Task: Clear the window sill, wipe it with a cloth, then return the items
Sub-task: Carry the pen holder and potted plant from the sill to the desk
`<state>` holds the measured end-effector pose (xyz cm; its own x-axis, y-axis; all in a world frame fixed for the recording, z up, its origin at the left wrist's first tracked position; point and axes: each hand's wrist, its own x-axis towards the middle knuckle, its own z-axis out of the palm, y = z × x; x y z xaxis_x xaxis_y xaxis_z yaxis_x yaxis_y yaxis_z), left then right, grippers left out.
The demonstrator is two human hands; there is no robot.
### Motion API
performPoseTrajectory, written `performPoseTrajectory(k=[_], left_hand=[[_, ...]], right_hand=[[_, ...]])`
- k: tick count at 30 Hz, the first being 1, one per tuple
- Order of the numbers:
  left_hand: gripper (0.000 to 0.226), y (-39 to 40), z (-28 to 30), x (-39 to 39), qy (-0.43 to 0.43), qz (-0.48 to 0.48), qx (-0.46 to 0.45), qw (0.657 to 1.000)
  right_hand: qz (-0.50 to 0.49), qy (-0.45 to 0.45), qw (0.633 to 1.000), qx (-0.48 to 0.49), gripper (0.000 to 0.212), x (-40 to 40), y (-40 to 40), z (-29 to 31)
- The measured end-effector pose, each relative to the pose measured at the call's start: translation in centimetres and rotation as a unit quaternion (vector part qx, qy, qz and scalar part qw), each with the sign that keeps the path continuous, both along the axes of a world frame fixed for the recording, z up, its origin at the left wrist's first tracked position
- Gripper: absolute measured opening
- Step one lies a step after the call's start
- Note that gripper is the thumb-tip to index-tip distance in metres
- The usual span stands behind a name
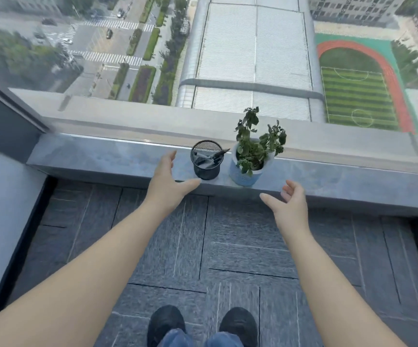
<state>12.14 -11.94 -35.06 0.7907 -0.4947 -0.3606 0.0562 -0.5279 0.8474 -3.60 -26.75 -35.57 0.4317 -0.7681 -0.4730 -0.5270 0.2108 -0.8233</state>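
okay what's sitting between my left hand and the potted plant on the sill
In the head view, only the black mesh pen holder stands between the open left hand and the potted plant, all along the window sill.

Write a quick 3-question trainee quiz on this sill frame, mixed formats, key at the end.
1. True or false: the left hand is gripping the black mesh pen holder.
2. Multiple choice: what stands directly right of the pen holder on the window sill? A) a folded cloth B) a potted plant in a blue pot C) a glass bottle
3. Fill in: the right hand is open and holds ____.

Key
1. False; it is open beside the holder, with no grip visible.
2. B
3. nothing
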Motion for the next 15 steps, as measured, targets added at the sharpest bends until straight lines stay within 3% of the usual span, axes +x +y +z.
performPoseTrajectory(k=[7,11,15], left_hand=[[0.106,-4.1,-15.2,4.1,-0.002,-0.002,-0.04,0.999],[0.116,-5.9,-18.7,5.3,0.002,0.0,-0.085,0.996],[0.119,-7.3,-19.3,5.6,0.003,0.007,-0.118,0.993]], right_hand=[[-0.012,-0.041,0.997,-0.059,0.103,4.9,-3.7,-15.0],[-0.012,-0.102,0.991,-0.088,0.12,7.1,-5.5,-18.8],[-0.013,-0.169,0.978,-0.12,0.108,7.9,-6.0,-19.8]])
